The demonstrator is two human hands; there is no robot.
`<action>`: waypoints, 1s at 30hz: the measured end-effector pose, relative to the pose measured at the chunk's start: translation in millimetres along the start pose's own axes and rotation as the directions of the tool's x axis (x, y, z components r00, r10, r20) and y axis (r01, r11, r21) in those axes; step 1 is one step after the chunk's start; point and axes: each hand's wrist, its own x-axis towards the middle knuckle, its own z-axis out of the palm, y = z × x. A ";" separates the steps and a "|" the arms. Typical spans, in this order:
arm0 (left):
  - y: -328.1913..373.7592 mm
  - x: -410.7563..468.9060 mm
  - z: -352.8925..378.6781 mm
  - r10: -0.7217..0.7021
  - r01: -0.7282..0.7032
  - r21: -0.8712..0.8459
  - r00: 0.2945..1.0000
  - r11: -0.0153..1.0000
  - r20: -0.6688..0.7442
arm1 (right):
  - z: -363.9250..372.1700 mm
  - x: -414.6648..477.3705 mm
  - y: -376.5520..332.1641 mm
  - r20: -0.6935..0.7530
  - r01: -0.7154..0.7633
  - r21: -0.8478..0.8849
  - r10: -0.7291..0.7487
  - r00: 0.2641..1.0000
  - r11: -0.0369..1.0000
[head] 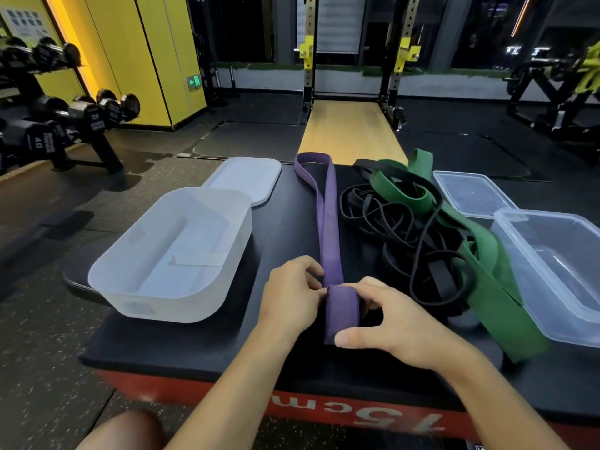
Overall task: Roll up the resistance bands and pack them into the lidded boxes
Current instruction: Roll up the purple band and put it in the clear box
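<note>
A purple resistance band [329,222] lies lengthwise down the middle of the black padded platform [285,222], its near end wound into a small roll. My left hand [292,295] pinches the roll's left side. My right hand [380,316] grips it from the right, thumb under the front. A wide green band [487,261] and several thin black bands [386,222] lie tangled to the right. An open frosted white box [175,254] stands at the left with its lid [246,177] behind it. A clear box [558,267] stands at the right edge, its clear lid [470,193] behind.
The platform is a red-sided plyo block marked 15 cm. A dumbbell rack [58,115] stands at the left on the gym floor. A squat rack [357,60] with a wooden lifting strip is straight ahead. My knee [130,430] shows at the bottom left.
</note>
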 end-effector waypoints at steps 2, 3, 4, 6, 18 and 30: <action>-2.7 3.2 1.4 0.008 -0.008 0.010 1.000 1.000 -0.003 | 0.1 -2.0 0.5 -0.023 -0.011 0.006 0.011 1.000 1.000; -4.2 4.4 1.7 0.011 -0.011 0.009 1.000 1.000 0.002 | 0.2 -3.2 -0.3 -0.035 -0.003 0.014 0.003 0.999 1.000; -5.4 5.3 2.0 0.011 -0.011 0.002 1.000 1.000 0.008 | -0.1 -3.8 -1.3 -0.048 0.007 0.019 -0.006 0.999 1.000; -7.6 5.5 1.8 0.029 -0.029 -0.027 1.000 0.999 0.011 | -1.3 -2.8 -1.9 -0.080 0.007 0.017 -0.006 0.997 1.000; -20.0 -5.4 -34.8 0.336 -0.250 -0.251 0.852 0.935 0.402 | 3.6 22.1 -6.6 -0.213 -0.063 0.026 0.067 0.975 0.998; -10.2 3.8 -29.0 0.255 -0.218 -0.151 0.921 0.964 0.294 | 32.5 6.5 -44.6 -0.323 -0.236 0.170 0.280 0.904 0.957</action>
